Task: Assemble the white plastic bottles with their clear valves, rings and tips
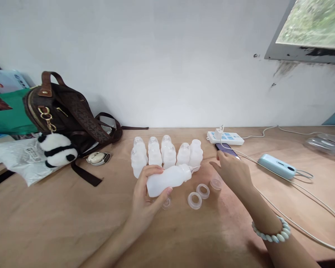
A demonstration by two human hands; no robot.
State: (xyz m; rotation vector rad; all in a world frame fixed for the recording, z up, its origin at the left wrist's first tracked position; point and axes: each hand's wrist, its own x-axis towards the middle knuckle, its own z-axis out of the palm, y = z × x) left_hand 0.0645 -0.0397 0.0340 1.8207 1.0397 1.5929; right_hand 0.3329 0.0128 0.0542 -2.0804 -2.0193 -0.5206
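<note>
My left hand [147, 195] is wrapped round a translucent white plastic bottle [166, 181], tilted nearly flat with its neck to the right. A clear narrow piece [194, 169] shows at its mouth. My right hand [232, 173] hovers near a phone [227, 149], thumb apart from the other fingers, which are partly hidden; I see nothing in it. Behind the held bottle stand several similar bottles [154, 152], most with clear domed tops. Between my hands lie two translucent rings [194, 200] and a clear cap [216, 184]. A small round clear piece [166, 203] lies below my left thumb.
A power strip [225, 137] with a charger stands by the wall; white cables [279, 208] cross the right side. A blue power bank [277, 166] lies there too. On the left are a brown backpack [69, 108], a panda plush [58, 150] and a computer mouse [97, 158].
</note>
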